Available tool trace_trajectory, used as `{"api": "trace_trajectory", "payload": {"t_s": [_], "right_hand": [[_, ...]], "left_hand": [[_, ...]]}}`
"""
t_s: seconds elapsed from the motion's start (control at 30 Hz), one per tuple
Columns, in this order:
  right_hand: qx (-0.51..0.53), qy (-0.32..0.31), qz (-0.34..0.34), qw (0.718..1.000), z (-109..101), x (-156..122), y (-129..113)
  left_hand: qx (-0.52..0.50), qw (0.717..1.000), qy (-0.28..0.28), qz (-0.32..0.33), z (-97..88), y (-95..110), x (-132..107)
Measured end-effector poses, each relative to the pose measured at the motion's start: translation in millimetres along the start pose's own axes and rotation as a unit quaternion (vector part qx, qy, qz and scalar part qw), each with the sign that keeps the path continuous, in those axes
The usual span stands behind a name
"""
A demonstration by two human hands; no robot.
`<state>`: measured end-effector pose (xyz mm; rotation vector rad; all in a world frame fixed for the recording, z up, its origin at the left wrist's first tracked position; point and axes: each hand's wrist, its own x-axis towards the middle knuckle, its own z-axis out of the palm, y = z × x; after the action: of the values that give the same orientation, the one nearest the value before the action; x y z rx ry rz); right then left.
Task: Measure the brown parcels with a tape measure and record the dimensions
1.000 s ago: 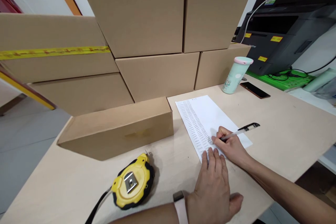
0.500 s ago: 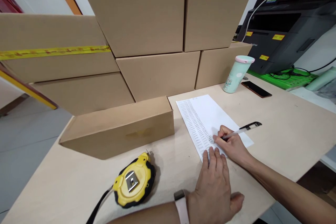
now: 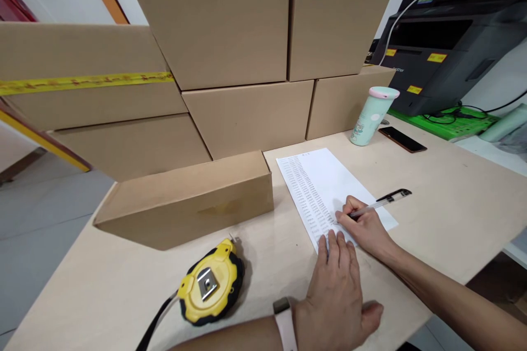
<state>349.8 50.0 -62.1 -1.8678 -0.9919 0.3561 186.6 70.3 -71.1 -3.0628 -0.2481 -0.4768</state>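
A white paper sheet [image 3: 329, 175] lies on the table, with columns of small writing down its left side. My right hand [image 3: 368, 230] grips a pen [image 3: 381, 203] with a clear barrel and black cap, its tip down at the lower part of the sheet beside the columns. Flat across the sheet's bottom edge, the fingers of my left hand [image 3: 335, 290] are stretched out and hold nothing. Left of that hand rests a yellow and black tape measure [image 3: 212, 285] with a black strap. Behind it stands a long, low cardboard box [image 3: 193, 208].
Several stacked cardboard boxes [image 3: 247, 120] wall off the table's [image 3: 461, 203] back edge. A mint cup [image 3: 371, 118] with a pink rim and a dark phone [image 3: 402, 139] stand beyond the paper. At the back right is a black printer [image 3: 444, 55] beside a green base [image 3: 453, 126].
My right hand and the pen have shifted very slightly to the right on the paper. My left hand stays in place.
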Motion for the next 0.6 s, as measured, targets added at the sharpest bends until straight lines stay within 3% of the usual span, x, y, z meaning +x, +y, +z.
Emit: {"api": "trace_trajectory", "payload": {"t_s": [0.6], "right_hand": [[0.007,0.002,-0.001,1.000,-0.5,0.1,-3.8]], "left_hand": [[-0.005,1.000,-0.009,0.000,-2.3,-0.7,-0.2]]}}
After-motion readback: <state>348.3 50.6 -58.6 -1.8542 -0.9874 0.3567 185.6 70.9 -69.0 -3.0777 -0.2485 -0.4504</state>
